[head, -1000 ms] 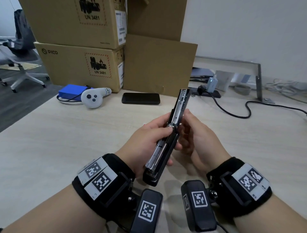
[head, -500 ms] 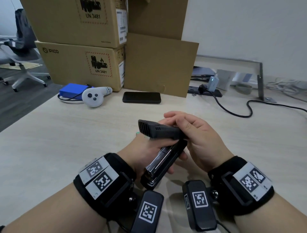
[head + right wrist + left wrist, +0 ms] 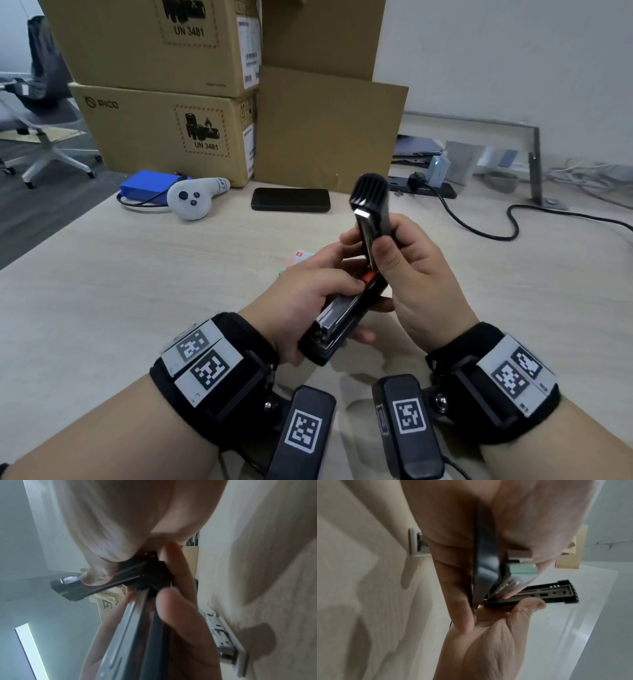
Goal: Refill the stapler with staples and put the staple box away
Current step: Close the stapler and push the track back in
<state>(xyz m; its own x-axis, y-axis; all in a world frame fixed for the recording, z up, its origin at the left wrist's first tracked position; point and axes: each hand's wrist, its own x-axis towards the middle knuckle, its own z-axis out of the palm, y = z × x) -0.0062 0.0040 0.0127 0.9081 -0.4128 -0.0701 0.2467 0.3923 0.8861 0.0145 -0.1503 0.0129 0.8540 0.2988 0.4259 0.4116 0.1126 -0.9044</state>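
Observation:
A black stapler [image 3: 337, 317] is held above the table in both hands. My left hand [image 3: 318, 277] grips its base and metal staple channel [image 3: 130, 622] from the left. My right hand [image 3: 394, 253] pinches the top cover [image 3: 371, 197], which stands hinged open, pointing up and away. The left wrist view shows the cover's [image 3: 556, 595] metal inner rail. An orange part [image 3: 369, 277] shows at the hinge. The small white staple box [image 3: 301, 257] lies on the table behind my left hand, mostly hidden. In the wrist views the staple box [image 3: 223, 638] lies open with staples inside [image 3: 417, 542].
Stacked cardboard boxes [image 3: 171, 137] stand along the table's far edge. In front of them lie a black phone [image 3: 290, 199], a white controller [image 3: 191, 202] and a blue pack [image 3: 149, 183]. A black cable [image 3: 496, 226] and a metal stand [image 3: 534, 161] are at the far right.
The cover lay stretched open away from me, was folded down over the base by my right hand, and now stands raised again. My left hand kept its grip on the base.

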